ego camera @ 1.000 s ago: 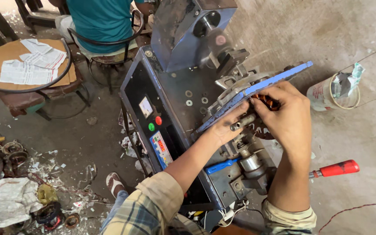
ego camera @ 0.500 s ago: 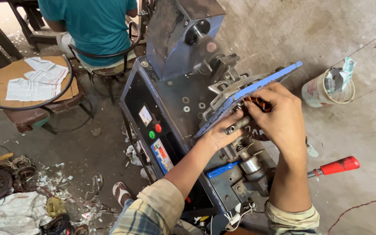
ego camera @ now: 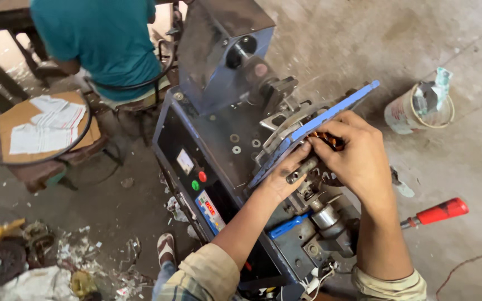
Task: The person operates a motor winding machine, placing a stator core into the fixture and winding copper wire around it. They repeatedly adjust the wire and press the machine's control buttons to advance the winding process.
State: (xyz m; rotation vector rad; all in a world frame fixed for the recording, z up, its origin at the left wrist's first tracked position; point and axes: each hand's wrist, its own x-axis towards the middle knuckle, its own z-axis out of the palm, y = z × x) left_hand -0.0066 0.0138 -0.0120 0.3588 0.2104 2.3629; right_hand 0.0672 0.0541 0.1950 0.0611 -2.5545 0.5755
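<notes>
A grey-blue metal machine [ego camera: 218, 128] stands in front of me, with a flat blue plate [ego camera: 330, 114] slanting across its top. My left hand [ego camera: 282, 177] reaches under the plate's lower edge, fingers pressed against a short steel shaft [ego camera: 302, 169]. My right hand [ego camera: 358, 153] lies over a copper-wound coil part [ego camera: 330, 139] beside the plate, fingers curled on it. Both hands meet at that part. The coil is mostly hidden under my right palm.
A red-handled tool [ego camera: 436, 212] lies on the concrete floor to the right, a white tub [ego camera: 414, 111] beyond it. A person in a teal shirt [ego camera: 104, 42] sits at the back left by a stool with papers [ego camera: 46, 125]. Scrap litters the floor lower left [ego camera: 23, 262].
The view has shifted and drawn closer. My hands stay on the same spot at the plate; my left fingers have slid slightly along the shaft.
</notes>
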